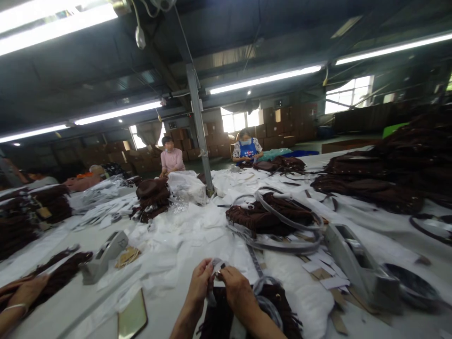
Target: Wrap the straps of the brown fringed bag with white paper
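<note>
In the lower middle, my left hand (200, 281) is closed, thumb against fingers, on a grey wrapped strap (211, 299). My right hand (240, 289) meets it there, its fingers pinched on the strap's end around a small shiny metal piece (219, 275), whose exact kind is hard to make out. Below both hands lies a dark brown fringed bag (215, 316), partly covered by my right forearm. Loops of strap in grey wrapping (270, 306) rest on the bag, to the right of my right hand.
A phone-like flat slab (132, 316) lies left of my arms. Tape dispensers (106, 258) (360, 268) stand on either side. Ahead sits another brown bag (254, 219) with wrapped straps, among white sheets. A co-worker's hand (30, 294) reaches in at left; two people sit across the table.
</note>
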The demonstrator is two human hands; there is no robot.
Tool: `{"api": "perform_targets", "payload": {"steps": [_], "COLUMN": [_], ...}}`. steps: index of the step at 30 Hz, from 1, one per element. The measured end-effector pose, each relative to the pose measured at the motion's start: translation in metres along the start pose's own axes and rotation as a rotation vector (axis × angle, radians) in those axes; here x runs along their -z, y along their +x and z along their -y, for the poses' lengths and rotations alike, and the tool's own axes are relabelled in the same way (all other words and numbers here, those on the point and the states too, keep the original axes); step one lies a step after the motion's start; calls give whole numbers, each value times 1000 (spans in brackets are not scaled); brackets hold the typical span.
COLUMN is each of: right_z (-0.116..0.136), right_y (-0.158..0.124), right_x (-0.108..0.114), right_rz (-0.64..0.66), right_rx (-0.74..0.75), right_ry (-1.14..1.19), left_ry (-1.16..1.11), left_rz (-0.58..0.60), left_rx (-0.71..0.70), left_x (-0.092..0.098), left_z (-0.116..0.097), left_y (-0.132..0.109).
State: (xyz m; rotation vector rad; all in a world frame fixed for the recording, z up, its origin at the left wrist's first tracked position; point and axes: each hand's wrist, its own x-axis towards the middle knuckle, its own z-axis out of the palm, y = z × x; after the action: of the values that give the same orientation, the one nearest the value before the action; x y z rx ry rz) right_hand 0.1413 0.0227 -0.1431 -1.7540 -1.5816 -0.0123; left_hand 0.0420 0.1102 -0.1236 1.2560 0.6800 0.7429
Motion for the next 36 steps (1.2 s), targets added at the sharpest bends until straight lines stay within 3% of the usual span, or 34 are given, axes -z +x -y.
{"api": "perform_targets", "payload": {"steps": [4,8,15,23,30,36], "right_z": [2,5,10,0,-9,-16], "right_y": [3,7,10,11,10,6], "right_x": [0,-4,-11,-15,-21,-24], "right_rz": [72,-5,-116,-191,-269,-285], "right_rx": [-140,-351,-524,-627,-705,-753], "right_ry": [55,67,127,267,426,684], "left_ry": [65,56,95,488,944,1039], "left_rz": [7,-8,28,-64,-106,-101], "left_rx": [10,10,-82,-221,-143,-135], "left_x": [-1,-8,-12,-16,-27,-29], "left_z": [6,9,3,13,8,7], "left_y": [-6,-9,-8,-8,-25,-30]}}
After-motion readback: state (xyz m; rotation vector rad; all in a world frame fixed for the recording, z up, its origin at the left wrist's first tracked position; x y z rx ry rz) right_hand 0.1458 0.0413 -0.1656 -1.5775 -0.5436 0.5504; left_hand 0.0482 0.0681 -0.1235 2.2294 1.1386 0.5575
